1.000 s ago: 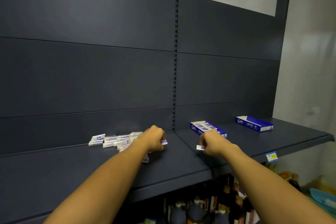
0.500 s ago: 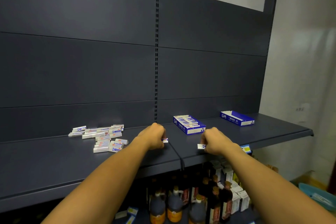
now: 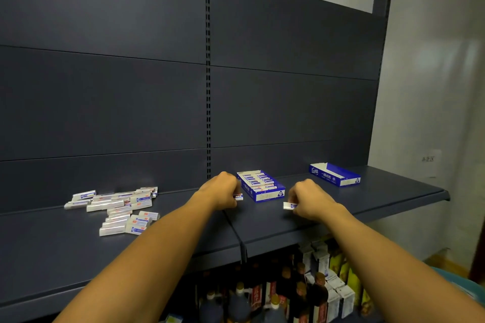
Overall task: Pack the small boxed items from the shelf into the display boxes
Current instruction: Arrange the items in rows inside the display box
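Note:
Several small white and blue boxed items (image 3: 118,207) lie in a loose pile on the left of the dark shelf (image 3: 367,199). My left hand (image 3: 223,191) grips one small boxed item (image 3: 238,196), just left of a blue display box (image 3: 265,193) that holds several items. My right hand (image 3: 312,202) grips another small boxed item (image 3: 288,206), in front and to the right of that box. A second blue display box (image 3: 334,174) stands further right near the back; no items show inside it.
Dark back panels rise behind the shelf. Below its front edge stand dark bottles (image 3: 236,304) and cartons (image 3: 330,278). A white wall (image 3: 433,86) is on the right, past the shelf's right end.
Both hands, each with a boxed item, have moved right from beside the pile to the filled display box. The view has shifted right and down.

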The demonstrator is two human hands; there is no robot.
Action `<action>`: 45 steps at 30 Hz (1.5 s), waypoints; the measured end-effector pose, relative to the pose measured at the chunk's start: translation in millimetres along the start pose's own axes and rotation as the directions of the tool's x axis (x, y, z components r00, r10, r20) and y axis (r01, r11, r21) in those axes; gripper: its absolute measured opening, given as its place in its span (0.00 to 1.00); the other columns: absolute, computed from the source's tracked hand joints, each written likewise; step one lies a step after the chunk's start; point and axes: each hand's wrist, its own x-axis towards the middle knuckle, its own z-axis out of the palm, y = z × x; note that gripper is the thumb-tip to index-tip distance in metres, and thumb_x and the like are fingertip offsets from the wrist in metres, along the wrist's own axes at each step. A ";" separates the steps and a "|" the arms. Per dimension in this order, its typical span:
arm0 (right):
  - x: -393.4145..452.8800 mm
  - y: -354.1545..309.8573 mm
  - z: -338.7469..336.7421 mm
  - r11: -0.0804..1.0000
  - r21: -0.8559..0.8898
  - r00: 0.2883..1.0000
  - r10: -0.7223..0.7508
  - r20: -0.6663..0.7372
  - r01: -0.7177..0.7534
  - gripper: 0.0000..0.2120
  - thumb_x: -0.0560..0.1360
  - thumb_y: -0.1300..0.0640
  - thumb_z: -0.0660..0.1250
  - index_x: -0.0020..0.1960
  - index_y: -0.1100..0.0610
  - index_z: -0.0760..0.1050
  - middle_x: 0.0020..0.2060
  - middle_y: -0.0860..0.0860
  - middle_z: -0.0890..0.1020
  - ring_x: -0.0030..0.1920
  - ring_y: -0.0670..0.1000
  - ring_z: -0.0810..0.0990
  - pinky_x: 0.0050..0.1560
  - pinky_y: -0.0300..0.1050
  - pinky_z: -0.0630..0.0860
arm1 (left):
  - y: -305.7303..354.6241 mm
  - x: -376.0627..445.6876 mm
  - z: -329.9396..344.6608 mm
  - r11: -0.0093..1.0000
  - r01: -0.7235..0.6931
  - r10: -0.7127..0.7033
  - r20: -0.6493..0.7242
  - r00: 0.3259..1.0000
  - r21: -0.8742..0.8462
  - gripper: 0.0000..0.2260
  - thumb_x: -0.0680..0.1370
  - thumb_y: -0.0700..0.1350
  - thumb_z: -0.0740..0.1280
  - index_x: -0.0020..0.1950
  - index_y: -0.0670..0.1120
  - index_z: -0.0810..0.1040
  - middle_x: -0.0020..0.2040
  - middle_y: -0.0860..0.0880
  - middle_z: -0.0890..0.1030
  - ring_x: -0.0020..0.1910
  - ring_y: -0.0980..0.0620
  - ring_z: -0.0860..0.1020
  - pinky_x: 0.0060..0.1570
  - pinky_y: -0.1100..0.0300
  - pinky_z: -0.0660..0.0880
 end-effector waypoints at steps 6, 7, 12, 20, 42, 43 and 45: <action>46.3 20.9 -5.8 1.000 -0.014 1.000 -0.016 -0.002 0.016 0.10 0.75 0.57 0.74 0.57 0.53 0.81 0.53 0.51 0.82 0.51 0.50 0.81 0.54 0.48 0.82 | -4.0 51.4 10.9 1.000 -0.001 0.000 -0.030 1.000 -0.016 0.10 0.75 0.42 0.72 0.55 0.46 0.81 0.56 0.47 0.79 0.48 0.49 0.78 0.46 0.55 0.79; 55.1 23.4 -7.6 1.000 -0.017 1.000 -0.018 -0.004 0.018 0.10 0.75 0.57 0.73 0.56 0.53 0.81 0.53 0.51 0.82 0.50 0.50 0.81 0.54 0.47 0.82 | -5.2 59.8 12.3 1.000 0.001 -0.001 -0.030 1.000 -0.017 0.11 0.75 0.43 0.73 0.56 0.45 0.81 0.56 0.47 0.79 0.48 0.49 0.78 0.47 0.54 0.80; 95.7 32.8 -9.3 0.999 -0.003 0.999 -0.038 0.010 0.038 0.08 0.75 0.57 0.73 0.54 0.52 0.80 0.52 0.50 0.82 0.49 0.48 0.80 0.51 0.44 0.80 | -13.7 96.5 19.2 1.000 0.000 0.000 -0.024 1.000 0.007 0.11 0.75 0.43 0.73 0.57 0.45 0.81 0.57 0.46 0.79 0.50 0.48 0.79 0.51 0.52 0.81; 139.4 46.6 6.1 0.993 0.067 0.995 -0.101 0.010 0.100 0.09 0.75 0.58 0.73 0.56 0.53 0.81 0.54 0.50 0.82 0.51 0.48 0.80 0.50 0.42 0.79 | -22.4 130.3 31.0 1.000 0.003 -0.003 -0.022 1.000 0.008 0.12 0.76 0.43 0.73 0.58 0.44 0.81 0.58 0.46 0.79 0.50 0.51 0.78 0.52 0.52 0.81; 226.5 73.5 56.8 0.841 0.255 0.878 -0.450 -0.162 0.478 0.13 0.74 0.58 0.75 0.58 0.52 0.83 0.52 0.46 0.79 0.51 0.46 0.78 0.51 0.43 0.79 | -13.1 168.0 76.9 0.973 0.148 -0.184 -0.209 0.960 -0.177 0.15 0.73 0.46 0.72 0.59 0.49 0.84 0.50 0.55 0.78 0.46 0.58 0.76 0.46 0.66 0.73; 229.4 73.5 59.2 0.831 0.256 0.869 -0.464 -0.172 0.494 0.13 0.73 0.58 0.75 0.58 0.52 0.83 0.50 0.45 0.78 0.50 0.46 0.78 0.49 0.40 0.78 | -13.7 168.8 78.1 0.971 0.146 -0.187 -0.225 0.956 -0.187 0.15 0.73 0.46 0.72 0.59 0.49 0.84 0.49 0.57 0.77 0.45 0.59 0.76 0.45 0.67 0.72; 233.5 74.1 63.0 0.814 0.262 0.855 -0.480 -0.197 0.518 0.13 0.73 0.59 0.75 0.58 0.52 0.83 0.48 0.42 0.76 0.49 0.44 0.77 0.45 0.34 0.74 | -14.2 170.0 79.9 0.971 0.137 -0.182 -0.231 0.956 -0.197 0.15 0.73 0.46 0.72 0.59 0.49 0.84 0.49 0.57 0.77 0.45 0.59 0.76 0.45 0.69 0.71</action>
